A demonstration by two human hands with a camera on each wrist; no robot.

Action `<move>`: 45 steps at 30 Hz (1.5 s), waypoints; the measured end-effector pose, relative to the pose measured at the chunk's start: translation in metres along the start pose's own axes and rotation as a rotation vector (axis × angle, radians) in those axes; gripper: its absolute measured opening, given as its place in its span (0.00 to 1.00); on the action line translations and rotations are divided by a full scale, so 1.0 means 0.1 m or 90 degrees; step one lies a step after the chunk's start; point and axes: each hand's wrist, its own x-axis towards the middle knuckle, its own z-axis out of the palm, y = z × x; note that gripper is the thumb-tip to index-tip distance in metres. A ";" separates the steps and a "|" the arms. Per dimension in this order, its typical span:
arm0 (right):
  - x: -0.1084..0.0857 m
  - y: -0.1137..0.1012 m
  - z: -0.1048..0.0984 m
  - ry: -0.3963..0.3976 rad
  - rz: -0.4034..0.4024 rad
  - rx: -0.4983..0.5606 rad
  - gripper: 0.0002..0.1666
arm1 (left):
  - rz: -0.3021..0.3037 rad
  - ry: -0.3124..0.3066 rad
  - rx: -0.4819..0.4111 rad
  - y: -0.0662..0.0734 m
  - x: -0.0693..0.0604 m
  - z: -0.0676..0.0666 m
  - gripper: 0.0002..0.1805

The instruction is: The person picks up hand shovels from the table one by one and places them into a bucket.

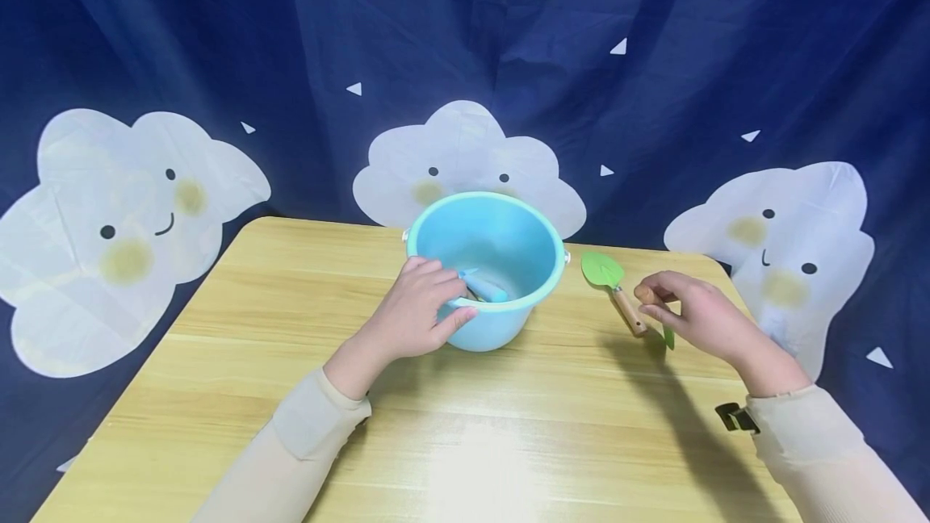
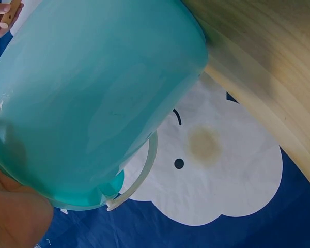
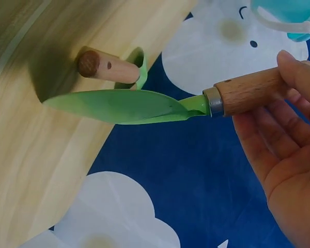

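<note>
A light blue bucket [image 1: 501,329] stands upright on the table. My left hand [image 1: 414,309] grips its near left rim, fingers over the edge and thumb at the front. Inside lies a blue piece with a rounded end [image 1: 488,290], partly hidden by that hand. To the right, my right hand [image 1: 701,313] pinches the wooden handle of a green hand trowel [image 3: 129,106]. Its blade points down, the tip at or just above the tabletop; I cannot tell which. A second green trowel [image 1: 601,271] with a wooden handle lies between the bucket and my right hand.
The wood-grain table [image 1: 291,281] ends just behind the bucket and the lying trowel. Behind it hangs a dark blue curtain [image 1: 407,14] printed with white clouds. A pale bucket handle [image 2: 144,173] hangs at the bucket's side in the left wrist view.
</note>
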 end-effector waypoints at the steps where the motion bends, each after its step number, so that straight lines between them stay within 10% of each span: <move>1: 0.00 0.00 0.00 0.000 0.004 0.003 0.17 | 0.000 0.000 0.000 0.00 0.00 0.00 0.30; 45: 0.10 -0.07 0.00 0.032 0.036 0.078 0.14 | -0.012 -0.007 -0.004 0.02 0.00 -0.01 0.32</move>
